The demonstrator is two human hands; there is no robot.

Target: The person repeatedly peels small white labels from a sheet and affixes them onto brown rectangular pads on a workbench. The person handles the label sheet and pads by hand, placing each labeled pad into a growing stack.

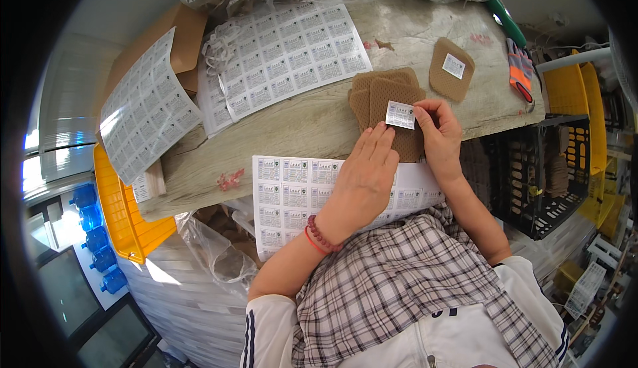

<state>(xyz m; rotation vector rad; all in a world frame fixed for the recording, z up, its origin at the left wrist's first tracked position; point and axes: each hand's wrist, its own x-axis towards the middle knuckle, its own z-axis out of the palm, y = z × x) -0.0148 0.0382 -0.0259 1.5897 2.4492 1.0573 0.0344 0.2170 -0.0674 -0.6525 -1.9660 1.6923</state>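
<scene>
Label [399, 115], edge pinched by right hand [442, 138]; left hand [364, 178] extended, gripping nothing visible. Uneven pressure could crease or skew it against the brown pad [397, 91].

Pad stack [385, 92] on tbl [279, 145], label [401, 115] over stack, loose pad [446, 86] R of it, label sheets [292, 52] to L, another sheet [292, 202] on near side, crate [515, 215] farther R.

Wood-grain table [286, 138], label sheets [292, 55], brown pads [397, 90]
</scene>
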